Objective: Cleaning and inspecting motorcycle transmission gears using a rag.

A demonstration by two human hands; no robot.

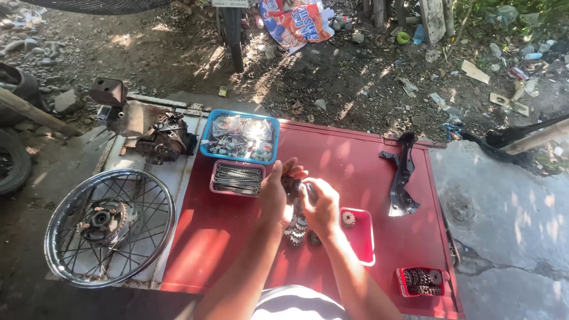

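Both of my hands are raised together over the middle of a red metal panel [349, 163]. My left hand [277, 192] and my right hand [320, 204] hold a dark toothed gear [292, 185] between them. Below my hands lies a small heap of gears [296, 230] on the panel. A red tray [361, 237] with one small gear [348, 218] in it sits just right of my right wrist.
A blue basket [239, 138] of small parts and a pink tray of spokes [237, 178] stand at the panel's far left. A spoked wheel [109, 225], an engine part [160, 139], a black bracket [403, 178] and a red tray of chain [422, 281] lie around.
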